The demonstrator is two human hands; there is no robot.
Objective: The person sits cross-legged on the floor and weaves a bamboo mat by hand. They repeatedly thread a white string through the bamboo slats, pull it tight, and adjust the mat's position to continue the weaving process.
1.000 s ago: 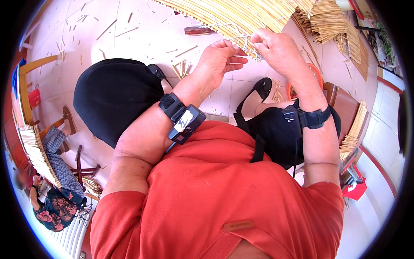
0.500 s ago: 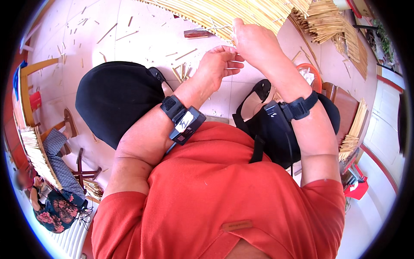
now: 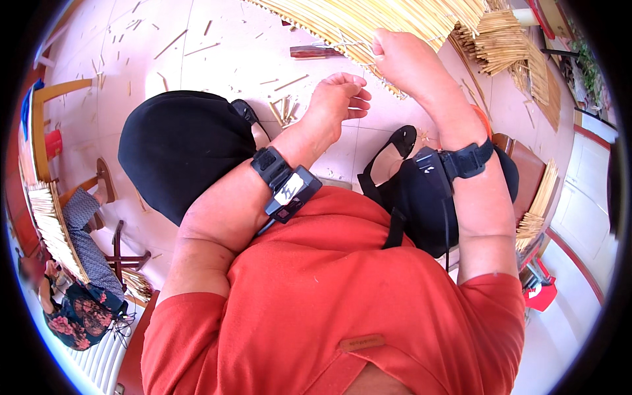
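Note:
A mat of pale reed sticks [image 3: 408,16], bound with thin light-coloured cord [image 3: 355,47], spans the top of the view. My right hand [image 3: 401,59] is closed at the mat's lower edge, apparently pinching the cord; its fingertips are mostly hidden. My left hand [image 3: 339,99] is just below and left of that edge, fingers loosely curled and apart, nothing visible in them. Both wrists carry black strapped devices.
Cut stick pieces [image 3: 284,108] litter the pink tiled floor. Stick bundles [image 3: 494,39] lie upper right, another [image 3: 538,201] by a brown seat at right. An orange container shows partly behind my right forearm. At left a seated co-worker [image 3: 85,309] is beside a wooden frame [image 3: 41,131].
My right hand has moved up and left, then slightly back rightward along the cord. My left hand has dropped a little away from the mat's edge.

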